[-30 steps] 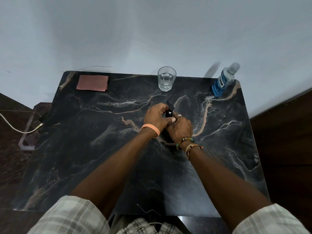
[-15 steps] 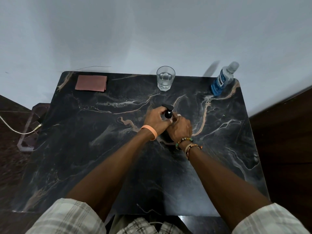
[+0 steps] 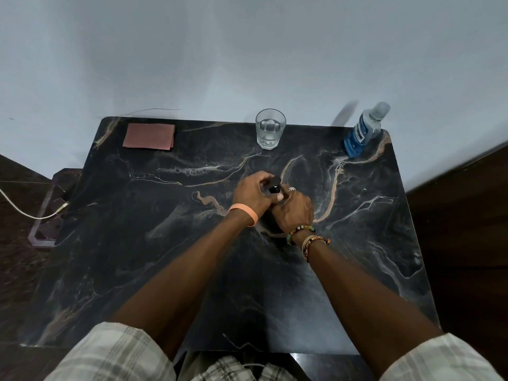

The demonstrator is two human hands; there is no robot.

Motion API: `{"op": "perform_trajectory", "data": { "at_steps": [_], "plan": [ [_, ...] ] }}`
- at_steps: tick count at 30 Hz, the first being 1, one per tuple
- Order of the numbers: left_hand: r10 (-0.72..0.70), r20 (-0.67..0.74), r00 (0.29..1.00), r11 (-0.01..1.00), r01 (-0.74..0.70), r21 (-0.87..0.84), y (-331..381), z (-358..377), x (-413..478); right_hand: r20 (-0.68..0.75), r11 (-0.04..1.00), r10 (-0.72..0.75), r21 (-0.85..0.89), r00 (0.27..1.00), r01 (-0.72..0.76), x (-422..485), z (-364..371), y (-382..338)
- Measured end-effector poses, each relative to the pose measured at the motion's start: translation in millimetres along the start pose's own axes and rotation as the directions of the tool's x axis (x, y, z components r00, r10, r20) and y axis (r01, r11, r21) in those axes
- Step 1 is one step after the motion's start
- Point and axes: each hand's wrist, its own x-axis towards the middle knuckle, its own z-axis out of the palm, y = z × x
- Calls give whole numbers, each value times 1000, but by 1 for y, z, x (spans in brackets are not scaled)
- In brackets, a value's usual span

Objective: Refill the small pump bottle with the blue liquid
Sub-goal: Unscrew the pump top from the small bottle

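A small black pump bottle (image 3: pixel 275 188) stands at the middle of the dark marble table (image 3: pixel 165 243). Only its pump top shows between my hands; the body is hidden. My left hand (image 3: pixel 251 192) is closed around the pump head from the left. My right hand (image 3: pixel 294 213) wraps the bottle's body from the right and front. A clear bottle of blue liquid (image 3: pixel 362 132) with a clear cap stands at the table's far right corner, out of reach of both hands.
A glass (image 3: pixel 270 132) with clear liquid stands at the table's far edge, straight beyond my hands. A folded reddish cloth (image 3: pixel 149 136) lies at the far left corner. A white cable (image 3: pixel 24 213) runs over the floor on the left. A pale wall stands behind the table.
My left hand has shifted around the pump head, and the pump spout that stuck out earlier is now covered by its fingers. My right hand stays on the bottle's body.
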Motion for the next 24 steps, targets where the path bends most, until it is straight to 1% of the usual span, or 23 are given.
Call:
{"op": "perform_trajectory", "data": {
  "at_steps": [3,5,7,10,15,17,21,24],
  "plan": [
    [52,34,998,999,-52,-6,2,0,-1,4,999,-23,-34,1000,24,1,0,-1],
    [63,55,996,998,-64,9,2,0,-1,4,1000,-3,-29,1000,3,0,0,-1],
    [54,33,998,996,-56,70,2,0,0,-1,1000,9,-11,1000,-9,0,1,-1],
    [55,1,999,996,-54,77,4,-2,1,-2,1000,-12,-27,1000,12,0,0,-2],
    [199,11,980,971,-198,136,2,-3,-1,15,1000,23,-7,1000,-23,0,1,-1],
    [206,33,978,961,-209,184,2,-3,-1,11,999,32,-3,999,-32,0,1,-1],
    [157,32,987,967,-160,197,2,-5,2,9,1000,4,-20,1000,-4,0,-1,-2],
    [223,57,973,957,-229,179,2,-5,0,23,999,22,-28,1000,-21,1,-2,-2]
  ]
}}
